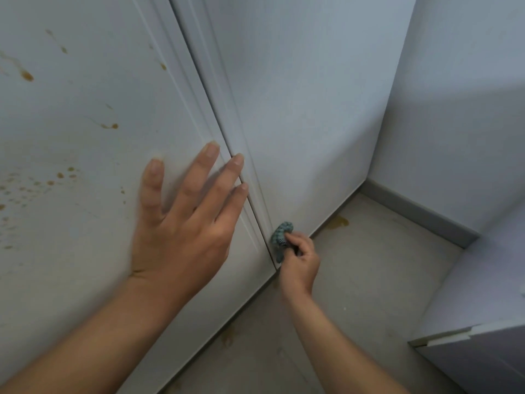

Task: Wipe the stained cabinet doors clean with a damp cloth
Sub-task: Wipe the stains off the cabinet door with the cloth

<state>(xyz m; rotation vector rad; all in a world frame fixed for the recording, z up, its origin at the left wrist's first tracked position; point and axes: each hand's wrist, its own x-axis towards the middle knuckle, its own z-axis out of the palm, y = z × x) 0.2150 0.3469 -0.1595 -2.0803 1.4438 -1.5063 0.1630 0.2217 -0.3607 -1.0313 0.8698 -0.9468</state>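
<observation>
Cloth (279, 237) is way down low, right at the seam btw the two cabinet doors, near the bottom corner just above the floor (369, 280). It's a teal/blue-green knobbly thing w/ a checked-looking weave, scrunched into a wad. Its long axis runs up-down along the door edge, top end tipped a bit to the right. Right hand (301, 263) has its fingers curled round it, pressing it onto the seam.

Left hand (181, 223) is flat on the left door (85, 109), fingers straight and spread, holding nothing, w/ two fingertips reaching the gap. That door is a mess tbh: brown-orange drips and a speckled patch of stains (27, 76) on the left side. Right door (298, 109) looks plain white from here. There's also a yellowish splotch (339, 221) on the floor by the right door's base.
</observation>
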